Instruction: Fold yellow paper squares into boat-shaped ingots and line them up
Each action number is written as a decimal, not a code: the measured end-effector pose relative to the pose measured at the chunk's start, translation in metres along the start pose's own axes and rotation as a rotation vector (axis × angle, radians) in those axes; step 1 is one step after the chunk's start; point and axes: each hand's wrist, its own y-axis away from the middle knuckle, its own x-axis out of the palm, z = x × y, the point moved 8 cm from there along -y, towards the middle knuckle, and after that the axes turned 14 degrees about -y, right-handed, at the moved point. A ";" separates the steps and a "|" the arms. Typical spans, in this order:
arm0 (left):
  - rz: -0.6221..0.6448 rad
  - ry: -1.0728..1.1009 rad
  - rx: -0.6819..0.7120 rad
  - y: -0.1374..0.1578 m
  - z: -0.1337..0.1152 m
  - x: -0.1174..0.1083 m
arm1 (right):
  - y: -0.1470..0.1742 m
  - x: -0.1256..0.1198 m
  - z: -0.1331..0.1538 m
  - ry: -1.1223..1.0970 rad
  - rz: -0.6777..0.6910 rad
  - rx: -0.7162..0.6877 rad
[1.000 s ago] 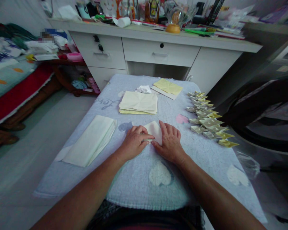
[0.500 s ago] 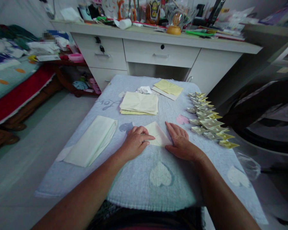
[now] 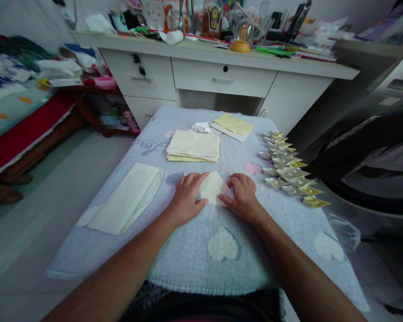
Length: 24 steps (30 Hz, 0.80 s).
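Note:
A small folded sheet of cream paper (image 3: 215, 188) lies flat on the cloth-covered table, between my two hands. My left hand (image 3: 188, 194) rests along its left edge, fingers stretched and thumb spread apart near the lower left corner. On the opposite side, my right hand (image 3: 243, 194) has its thumb on top of the paper and its fingers curled at the right edge, gripping that corner. Beyond the hands sits a stack of cream and yellow sheets (image 3: 194, 145). Rows of small folded paper boats (image 3: 288, 167) stand to the right.
A larger folded pale paper bundle (image 3: 126, 197) lies at the left on the blue tablecloth (image 3: 188, 255). Farther back are a crumpled white paper (image 3: 200, 127) and yellow and white sheets (image 3: 233, 125). A white desk (image 3: 221, 82) with drawers stands behind, a bed (image 3: 23, 116) to the left.
My right hand has moved left from flat beside the paper, its fingers now curled and thumb on the sheet. My left index finger has drawn back from the paper's middle toward its left edge.

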 end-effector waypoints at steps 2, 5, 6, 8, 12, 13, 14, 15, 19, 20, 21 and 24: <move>-0.025 0.023 -0.022 0.001 0.001 -0.002 | -0.001 -0.004 0.001 -0.054 -0.027 0.004; -0.076 0.071 -0.046 0.001 0.003 -0.005 | -0.002 -0.008 0.001 -0.211 -0.049 0.008; -0.087 0.090 -0.049 0.001 0.004 -0.005 | -0.002 -0.007 0.000 -0.289 -0.036 0.018; -0.083 0.133 -0.060 0.001 0.006 -0.002 | -0.001 -0.001 -0.002 -0.473 0.010 0.050; -0.077 0.222 -0.100 0.001 0.010 0.003 | 0.000 0.010 -0.001 -0.774 0.098 0.096; -0.093 0.245 -0.114 0.001 0.012 0.002 | 0.001 0.011 0.000 -0.825 0.127 0.106; -0.113 0.271 -0.132 0.002 0.013 0.001 | 0.001 0.013 0.002 -0.876 0.157 0.124; -0.133 0.302 -0.151 0.002 0.014 0.000 | 0.002 0.013 0.003 -0.930 0.180 0.146; -0.174 0.518 -0.240 0.002 0.019 -0.002 | 0.004 0.010 0.004 -1.178 0.147 0.236; -0.168 0.598 -0.267 0.002 0.021 -0.001 | 0.004 0.010 0.003 -1.237 0.122 0.249; -0.147 0.688 -0.297 0.001 0.022 0.001 | 0.004 0.011 0.003 -1.289 0.101 0.264; -0.027 0.952 -0.353 -0.003 0.020 0.011 | 0.005 0.017 0.005 -1.392 0.075 0.303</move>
